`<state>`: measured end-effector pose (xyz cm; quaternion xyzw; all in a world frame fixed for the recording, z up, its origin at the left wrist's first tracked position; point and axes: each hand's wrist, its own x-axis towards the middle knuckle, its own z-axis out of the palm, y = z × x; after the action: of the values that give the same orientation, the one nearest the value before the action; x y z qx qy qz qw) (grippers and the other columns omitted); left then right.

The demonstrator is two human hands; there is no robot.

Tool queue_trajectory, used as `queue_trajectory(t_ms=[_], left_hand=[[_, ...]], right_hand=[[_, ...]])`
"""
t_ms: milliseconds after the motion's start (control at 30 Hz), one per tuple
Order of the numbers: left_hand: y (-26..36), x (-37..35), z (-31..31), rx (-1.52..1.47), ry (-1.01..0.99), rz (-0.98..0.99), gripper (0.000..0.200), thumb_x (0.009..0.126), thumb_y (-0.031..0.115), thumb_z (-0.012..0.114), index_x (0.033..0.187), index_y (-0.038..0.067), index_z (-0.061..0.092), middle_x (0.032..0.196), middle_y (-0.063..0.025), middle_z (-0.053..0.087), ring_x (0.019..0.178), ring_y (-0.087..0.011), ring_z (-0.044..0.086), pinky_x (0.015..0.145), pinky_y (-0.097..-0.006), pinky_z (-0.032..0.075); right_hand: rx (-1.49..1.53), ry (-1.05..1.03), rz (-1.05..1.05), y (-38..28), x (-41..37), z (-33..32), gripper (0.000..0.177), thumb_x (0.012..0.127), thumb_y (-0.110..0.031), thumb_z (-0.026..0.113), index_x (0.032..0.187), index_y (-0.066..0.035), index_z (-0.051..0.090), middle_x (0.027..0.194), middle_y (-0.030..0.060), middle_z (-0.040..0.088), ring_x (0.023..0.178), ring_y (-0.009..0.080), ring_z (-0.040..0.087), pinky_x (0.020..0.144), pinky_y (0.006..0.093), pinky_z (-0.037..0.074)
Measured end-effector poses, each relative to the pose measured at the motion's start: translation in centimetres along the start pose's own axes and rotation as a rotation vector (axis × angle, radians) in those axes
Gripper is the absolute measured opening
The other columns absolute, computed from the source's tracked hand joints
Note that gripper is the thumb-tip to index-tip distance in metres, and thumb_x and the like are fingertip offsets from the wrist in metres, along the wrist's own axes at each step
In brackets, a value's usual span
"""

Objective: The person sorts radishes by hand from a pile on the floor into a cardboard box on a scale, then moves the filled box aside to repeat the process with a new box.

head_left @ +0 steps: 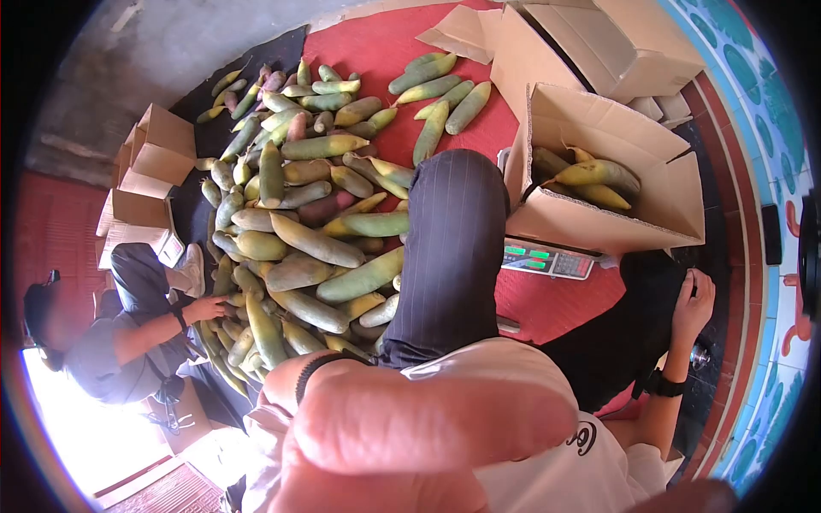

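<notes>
My left hand [410,427] is raised close to the camera, large and blurred. One finger stretches across to the right, and its other fingers are mostly hidden; nothing shows in it. A black bracelet circles that wrist. At the right, my right hand [694,301] rests on my black-clad knee with nothing visible in it, its fingers loosely bent. Beyond my left knee lies a big pile of green radishes [316,239]. Several more radishes [599,173] lie inside an open cardboard box [616,218], which stands on a scale [547,259] with lit green digits.
At the left, a co-worker [128,342] crouches with a hand [205,309] at the pile's edge. Cardboard boxes [158,145] stand behind that person. More open cartons [590,51] are at the top right. A red mat [368,34] covers the floor beside a tiled wall [761,128].
</notes>
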<state>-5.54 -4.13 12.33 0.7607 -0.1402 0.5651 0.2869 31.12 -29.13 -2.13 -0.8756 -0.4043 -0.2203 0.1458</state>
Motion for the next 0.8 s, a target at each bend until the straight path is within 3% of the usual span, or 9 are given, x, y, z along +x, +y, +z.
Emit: queue_trajectory(t_ms=[800], left_hand=[[1.1,0.4,-2.4,0.04,-0.059,-0.018,0.036,0.078,0.016,0.067,0.111,0.018,0.052,0.089,-0.0076,0.057,0.078,-0.0227,0.051,0.058,-0.0341,0.042]], right_hand=[[0.009,0.019,0.034,0.0,-0.2,-0.2,0.012,0.086,-0.01,0.053,0.09,-0.001,0.06,0.088,0.0122,0.06,0.086,0.03,0.056,0.077,0.0366,0.045]])
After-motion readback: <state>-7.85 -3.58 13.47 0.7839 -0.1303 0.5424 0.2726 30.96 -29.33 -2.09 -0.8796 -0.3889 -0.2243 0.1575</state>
